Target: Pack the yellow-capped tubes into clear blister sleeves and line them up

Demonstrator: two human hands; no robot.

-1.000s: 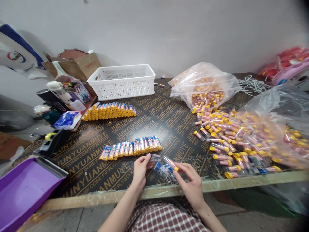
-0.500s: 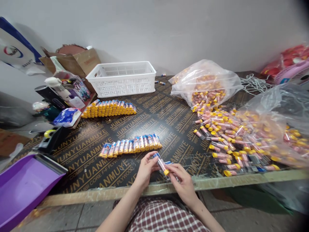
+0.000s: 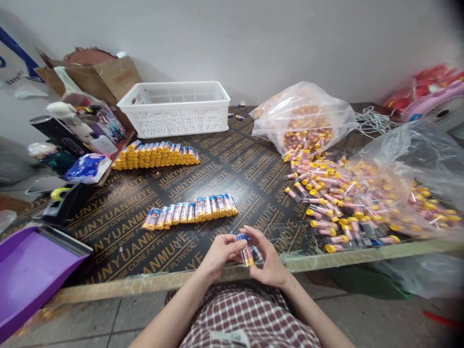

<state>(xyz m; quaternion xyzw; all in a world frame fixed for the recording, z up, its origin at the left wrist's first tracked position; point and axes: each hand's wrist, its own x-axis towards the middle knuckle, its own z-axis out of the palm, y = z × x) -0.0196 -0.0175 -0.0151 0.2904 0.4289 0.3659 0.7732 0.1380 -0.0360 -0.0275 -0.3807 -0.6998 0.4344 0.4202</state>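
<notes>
Near the table's front edge I have a small clear tube point(image 3: 247, 256) with pinkish contents, a yellow end toward me and blue at its far end. My left hand point(image 3: 221, 253) pinches it from the left between thumb and fingers. From the right, my right hand point(image 3: 268, 261) curves round it, fingers at the blue end and thumb by the yellow end. Something blue and white under the hands is mostly hidden. Just beyond lies a row of blue-labelled tubes point(image 3: 192, 211) with yellow ends. To the right spreads a loose heap of unlabelled tubes point(image 3: 329, 193).
A stacked group of labelled tubes point(image 3: 155, 155) lies before a white plastic basket point(image 3: 174, 116). A clear bag point(image 3: 304, 111) of tubes stands at the back right. At left are a tape dispenser point(image 3: 61, 205) and a purple dustpan point(image 3: 39, 275). A pink fan point(image 3: 435, 106) stands far right.
The tube has turned more upright in my hands. My right fingers have moved from its yellow end up to the blue end. The view has shifted slightly.
</notes>
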